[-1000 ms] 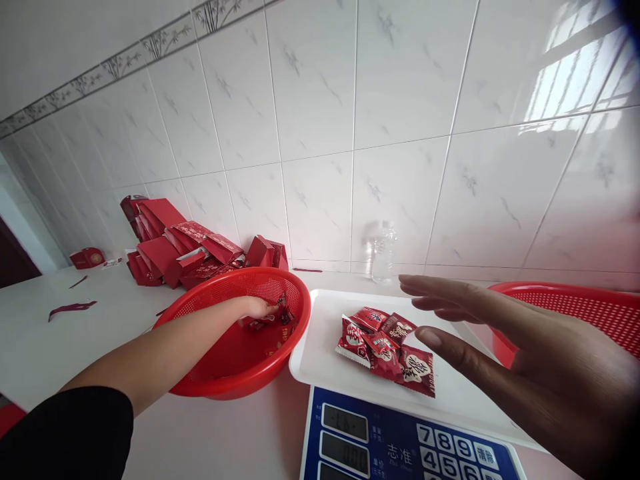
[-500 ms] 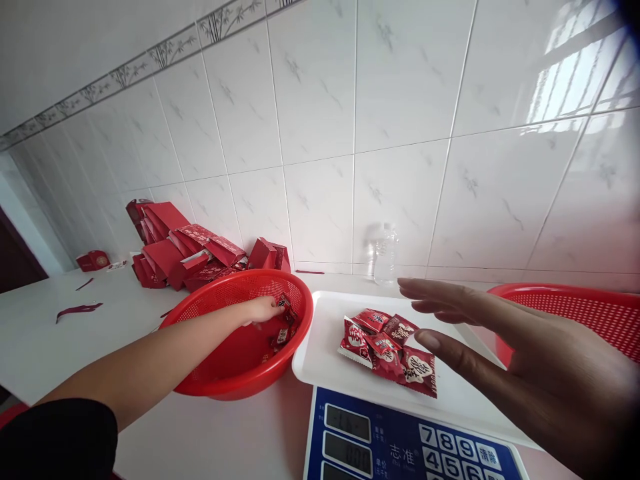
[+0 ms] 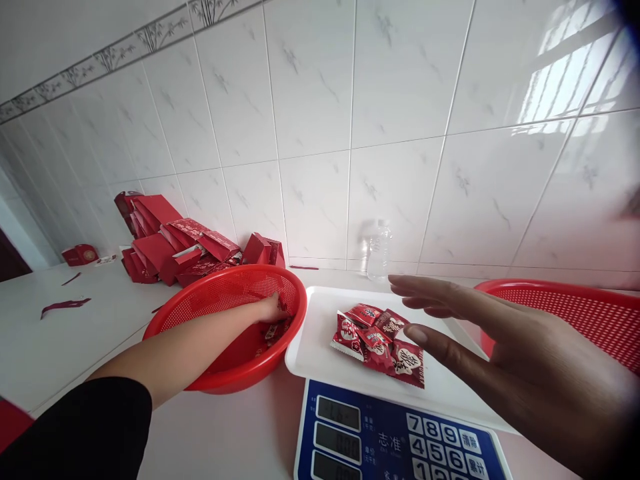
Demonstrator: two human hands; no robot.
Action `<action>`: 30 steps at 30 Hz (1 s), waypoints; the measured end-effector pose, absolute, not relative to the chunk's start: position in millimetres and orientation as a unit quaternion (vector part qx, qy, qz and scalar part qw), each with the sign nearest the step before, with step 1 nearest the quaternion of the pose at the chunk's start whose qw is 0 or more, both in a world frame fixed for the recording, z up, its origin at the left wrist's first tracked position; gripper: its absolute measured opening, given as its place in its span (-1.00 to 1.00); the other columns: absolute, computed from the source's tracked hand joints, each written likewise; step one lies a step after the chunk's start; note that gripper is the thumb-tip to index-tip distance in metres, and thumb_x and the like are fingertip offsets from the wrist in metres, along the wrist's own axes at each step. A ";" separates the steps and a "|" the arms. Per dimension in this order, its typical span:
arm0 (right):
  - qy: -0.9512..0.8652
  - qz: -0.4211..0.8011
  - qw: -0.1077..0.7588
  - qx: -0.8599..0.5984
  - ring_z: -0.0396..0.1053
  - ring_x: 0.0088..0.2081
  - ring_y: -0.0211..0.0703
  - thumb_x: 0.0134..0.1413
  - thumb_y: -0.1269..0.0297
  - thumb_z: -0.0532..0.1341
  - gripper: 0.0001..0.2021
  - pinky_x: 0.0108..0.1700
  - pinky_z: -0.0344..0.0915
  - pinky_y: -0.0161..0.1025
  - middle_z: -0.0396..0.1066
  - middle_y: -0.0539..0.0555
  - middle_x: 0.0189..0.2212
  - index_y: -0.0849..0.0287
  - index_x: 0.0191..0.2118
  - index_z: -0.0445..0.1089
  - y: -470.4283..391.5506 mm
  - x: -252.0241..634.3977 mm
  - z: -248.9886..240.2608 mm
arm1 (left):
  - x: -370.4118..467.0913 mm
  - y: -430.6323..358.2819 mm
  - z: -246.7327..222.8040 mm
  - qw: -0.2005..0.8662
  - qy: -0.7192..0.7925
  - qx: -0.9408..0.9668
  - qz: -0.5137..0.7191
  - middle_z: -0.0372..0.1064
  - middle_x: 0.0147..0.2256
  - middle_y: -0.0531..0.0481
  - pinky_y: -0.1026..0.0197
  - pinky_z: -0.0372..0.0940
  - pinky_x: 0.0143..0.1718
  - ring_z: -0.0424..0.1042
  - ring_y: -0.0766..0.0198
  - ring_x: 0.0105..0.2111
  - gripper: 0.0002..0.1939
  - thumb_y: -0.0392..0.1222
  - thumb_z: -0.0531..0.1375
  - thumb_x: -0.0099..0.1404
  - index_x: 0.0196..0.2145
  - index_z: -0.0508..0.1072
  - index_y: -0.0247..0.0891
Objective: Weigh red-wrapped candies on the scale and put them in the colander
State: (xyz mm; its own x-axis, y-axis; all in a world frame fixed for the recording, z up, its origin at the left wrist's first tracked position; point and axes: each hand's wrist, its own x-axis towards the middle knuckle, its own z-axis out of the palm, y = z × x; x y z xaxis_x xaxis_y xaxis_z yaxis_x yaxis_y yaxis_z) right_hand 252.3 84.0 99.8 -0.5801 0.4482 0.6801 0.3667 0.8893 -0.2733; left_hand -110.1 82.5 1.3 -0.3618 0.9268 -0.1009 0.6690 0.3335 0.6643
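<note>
My left hand (image 3: 271, 308) reaches down inside a red plastic basket (image 3: 220, 381), by its right wall. Its fingertips are hidden among a few wrapped snack packets (image 3: 273, 332) there, so their grip does not show. My right hand (image 3: 500, 347) hovers over the right part of a white weighing tray (image 3: 313, 347), fingers stretched out and thumb apart, holding nothing. Several red snack packets (image 3: 377, 339) with white lettering lie in a small pile on that tray, just left of my right thumb. Below the tray is the scale's blue keypad panel (image 3: 383, 417) with number keys and displays.
Folded red gift boxes (image 3: 165, 233) are heaped against the tiled wall at the left. A clear plastic bottle (image 3: 380, 252) stands behind the tray. Another red basket (image 3: 565, 297) sits at the right, partly behind my right hand. Dark red ribbon scraps (image 3: 65, 305) lie on the white table.
My left hand has shifted within the basket toward its far right wall, over the packets. My right hand stays stretched out above the tray. The view has turned slightly right.
</note>
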 end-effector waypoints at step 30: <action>-0.919 0.163 0.295 -0.203 0.53 -0.28 -0.12 0.28 -0.04 0.04 -0.64 -0.31 0.43 -0.22 0.57 0.04 -0.22 0.03 -0.06 0.45 63.0 239.1 108.3 | 4.2 -23.5 100.4 0.375 0.587 0.453 0.556 0.36 -0.50 0.06 0.27 0.24 -0.56 0.31 0.34 -0.59 -0.62 0.22 0.09 0.31 -0.30 0.36 -0.17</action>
